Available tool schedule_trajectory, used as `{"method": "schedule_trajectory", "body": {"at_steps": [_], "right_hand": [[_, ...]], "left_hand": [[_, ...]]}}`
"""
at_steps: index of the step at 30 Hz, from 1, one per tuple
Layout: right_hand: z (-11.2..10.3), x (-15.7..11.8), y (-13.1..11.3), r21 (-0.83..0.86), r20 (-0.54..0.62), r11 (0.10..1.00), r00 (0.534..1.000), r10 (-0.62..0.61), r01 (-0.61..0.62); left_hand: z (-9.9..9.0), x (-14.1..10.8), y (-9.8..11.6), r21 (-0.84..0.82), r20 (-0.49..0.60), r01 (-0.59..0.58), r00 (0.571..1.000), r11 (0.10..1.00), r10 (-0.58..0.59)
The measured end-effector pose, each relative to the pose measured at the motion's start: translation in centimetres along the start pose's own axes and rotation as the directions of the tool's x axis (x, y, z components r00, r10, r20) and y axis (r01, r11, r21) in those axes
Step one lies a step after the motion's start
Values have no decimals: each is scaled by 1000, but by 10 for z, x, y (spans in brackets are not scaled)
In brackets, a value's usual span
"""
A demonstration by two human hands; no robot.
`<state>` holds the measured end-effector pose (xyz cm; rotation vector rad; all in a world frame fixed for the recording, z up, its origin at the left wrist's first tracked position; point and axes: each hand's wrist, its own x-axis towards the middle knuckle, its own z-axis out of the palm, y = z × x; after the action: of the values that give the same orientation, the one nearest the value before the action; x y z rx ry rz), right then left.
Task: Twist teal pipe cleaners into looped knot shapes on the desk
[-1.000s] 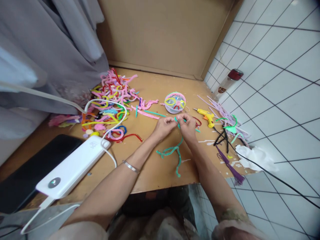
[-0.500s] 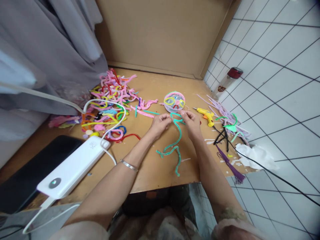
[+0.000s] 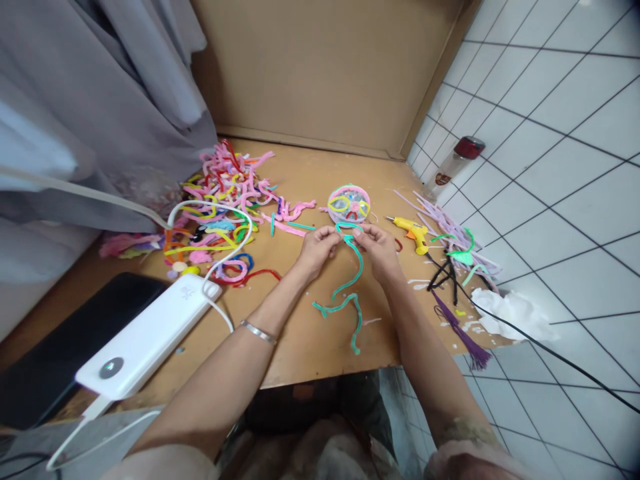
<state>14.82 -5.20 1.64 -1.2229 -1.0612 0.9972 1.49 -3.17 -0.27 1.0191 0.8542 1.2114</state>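
Observation:
Between my two hands is a green pipe cleaner (image 3: 358,267), bent into a loop at its top, with a curved tail hanging toward me. My left hand (image 3: 320,251) pinches the loop's left side. On the right side my right hand (image 3: 379,248) holds the same loop between thumb and fingers. Below the tail, a second bent green piece (image 3: 358,320) lies on the table. Just beyond my hands sits a round container (image 3: 349,204) decorated with pink and yellow pipe cleaners.
A pile of colourful pipe cleaners (image 3: 230,193) covers the back left, near a white power bank (image 3: 150,333) and a black case (image 3: 75,347). At right are a yellow glue gun (image 3: 411,231), its cable, lilac stems (image 3: 450,230), a purple tassel (image 3: 463,333) and white tissue (image 3: 510,313).
The loop has moved slightly left and become smaller and flatter. My right hand has shifted a little toward me and left, and the tail's lower end has lifted away from the second green piece.

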Motion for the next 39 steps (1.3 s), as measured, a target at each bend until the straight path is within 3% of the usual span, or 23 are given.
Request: {"method": "schedule_trajectory", "body": {"at_steps": [6, 11, 16, 22, 27, 30, 35, 39], "right_hand": [[3, -2, 7, 78, -11, 994, 996, 84, -83], [-3, 0, 6, -185, 6, 978, 996, -94, 93], [-6, 3, 7, -207, 10, 967, 988, -152, 151], [-5, 2, 2, -274, -17, 937, 973, -229, 216], [-1, -4, 0, -379, -61, 905, 970, -234, 194], [6, -8, 2, -330, -128, 926, 964, -235, 182], [17, -13, 2, -170, -197, 963, 950, -243, 211], [20, -14, -1, -88, -225, 981, 956, -188, 172]], "left_hand": [[0, 0, -1, 16, -2, -10, 1000, 1000, 10], [-1, 0, 2, 247, -101, -121, 984, 962, 149], [-5, 1, 2, 479, -131, -195, 948, 856, 289], [-11, 0, -3, 698, 0, -367, 859, 615, 513], [-12, -1, -4, 773, 40, -364, 846, 520, 532], [-11, -1, -5, 758, 15, -357, 847, 546, 532], [-8, -1, -8, 567, -88, -383, 852, 729, 516], [-5, -3, -6, 435, -119, -401, 862, 806, 493]]}}
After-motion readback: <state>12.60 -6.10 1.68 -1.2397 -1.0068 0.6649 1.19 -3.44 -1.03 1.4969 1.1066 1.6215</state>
